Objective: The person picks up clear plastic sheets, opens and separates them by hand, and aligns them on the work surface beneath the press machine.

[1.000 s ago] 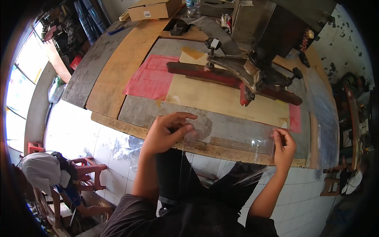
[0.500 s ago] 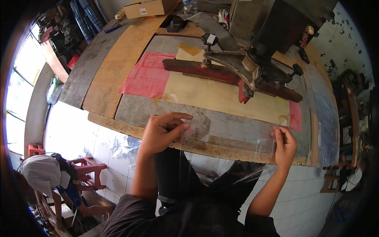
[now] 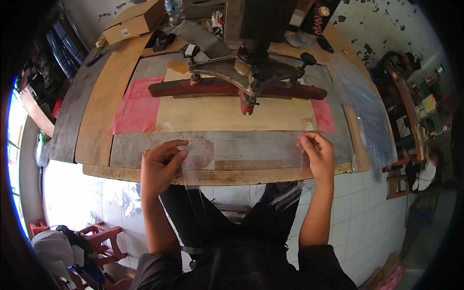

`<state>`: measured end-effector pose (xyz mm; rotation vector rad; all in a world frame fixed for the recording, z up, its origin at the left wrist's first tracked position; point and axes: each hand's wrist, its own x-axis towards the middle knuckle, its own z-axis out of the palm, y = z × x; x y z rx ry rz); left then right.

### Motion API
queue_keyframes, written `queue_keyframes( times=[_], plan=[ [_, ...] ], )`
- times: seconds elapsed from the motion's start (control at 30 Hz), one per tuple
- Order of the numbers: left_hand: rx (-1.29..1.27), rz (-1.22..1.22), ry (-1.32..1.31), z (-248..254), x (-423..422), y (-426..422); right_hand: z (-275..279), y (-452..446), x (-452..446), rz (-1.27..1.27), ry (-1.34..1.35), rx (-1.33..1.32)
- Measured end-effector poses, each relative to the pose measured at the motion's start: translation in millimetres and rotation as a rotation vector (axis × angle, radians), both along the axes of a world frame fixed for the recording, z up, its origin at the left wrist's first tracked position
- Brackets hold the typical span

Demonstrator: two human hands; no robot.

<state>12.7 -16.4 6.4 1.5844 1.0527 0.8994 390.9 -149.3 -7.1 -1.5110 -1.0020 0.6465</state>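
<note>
A thin clear plastic sheet (image 3: 195, 170) stretches between my two hands over the front edge of the work table, its lower part hanging above my lap. At its left side, my left hand (image 3: 161, 166) grips it with curled fingers, the index finger extended. The right side is pinched between thumb and fingers of my right hand (image 3: 319, 153). Beyond them, a pale yellow sheet (image 3: 232, 116) lies on the grey plate (image 3: 140, 150), with pink sheeting (image 3: 137, 104) at its ends. Above it hangs a press head with a long red-and-dark bar (image 3: 208, 89).
A cardboard box (image 3: 133, 24) stands at the back left. Clear plastic sheets (image 3: 369, 121) lie along the table's right side. At lower left, a person in a grey cap (image 3: 50, 246) is beside a red stool (image 3: 104, 237). Another person (image 3: 425, 169) is at far right.
My view has swung right, so the table and press appear further left. Both hands still hold the clear plastic sheet, now more level with the table edge.
</note>
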Motion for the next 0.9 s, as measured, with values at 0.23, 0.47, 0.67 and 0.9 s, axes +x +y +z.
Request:
queue_keyframes(
  times=[0.23,0.47,0.67,0.9],
  plan=[
    [-0.006,0.005,0.014,-0.2,0.9,0.9,5.7,-2.3,3.6,0.021,-0.010,-0.021],
    [0.242,-0.062,0.217,15.8,7.5,21.8,42.2,0.0,10.0,0.004,-0.327,-0.052],
    [0.247,-0.017,0.128,51.7,14.1,26.6,66.9,1.0,12.1,0.070,-0.222,-0.034],
    [0.280,-0.032,0.108,75.2,-9.2,17.5,101.7,-29.1,9.2,0.375,-0.213,-0.002]
  ],
)
